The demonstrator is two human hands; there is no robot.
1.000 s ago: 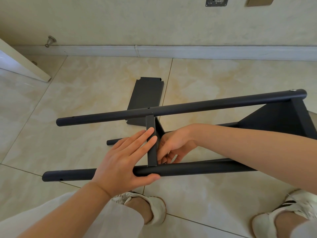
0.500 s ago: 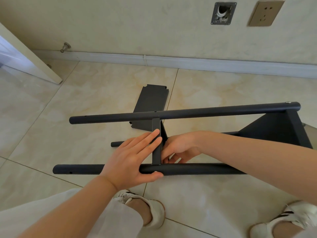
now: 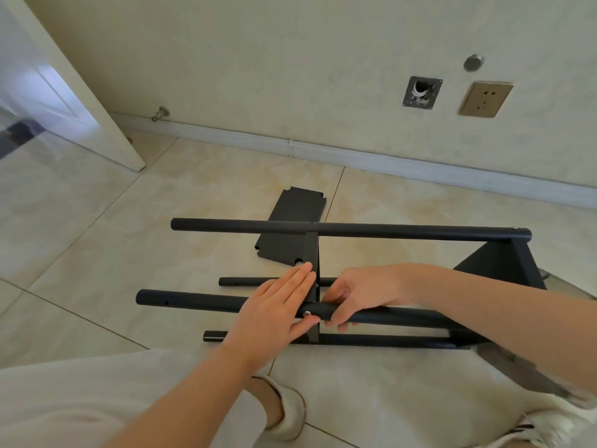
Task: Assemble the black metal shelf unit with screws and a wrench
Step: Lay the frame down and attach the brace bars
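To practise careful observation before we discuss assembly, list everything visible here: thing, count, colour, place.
front pole: one, black, raised, nearest
other poles: three, black, one raised behind, two low
fitted shelf panels: two, black, between poles, middle and right end
loose shelf panel: one, black, flat on floor behind
screws: two visible, silver, front pole's middle, rear raised pole's right end
wall socket: one, tan, upper right
open wall box: one, grey, left of socket
door: one, white, far left
door stopper: one, metal, skirting near door
shoes: two, off-white, bottom edge
left hand: one, flat against middle panel and front pole
right hand: one, fingers curled round front pole
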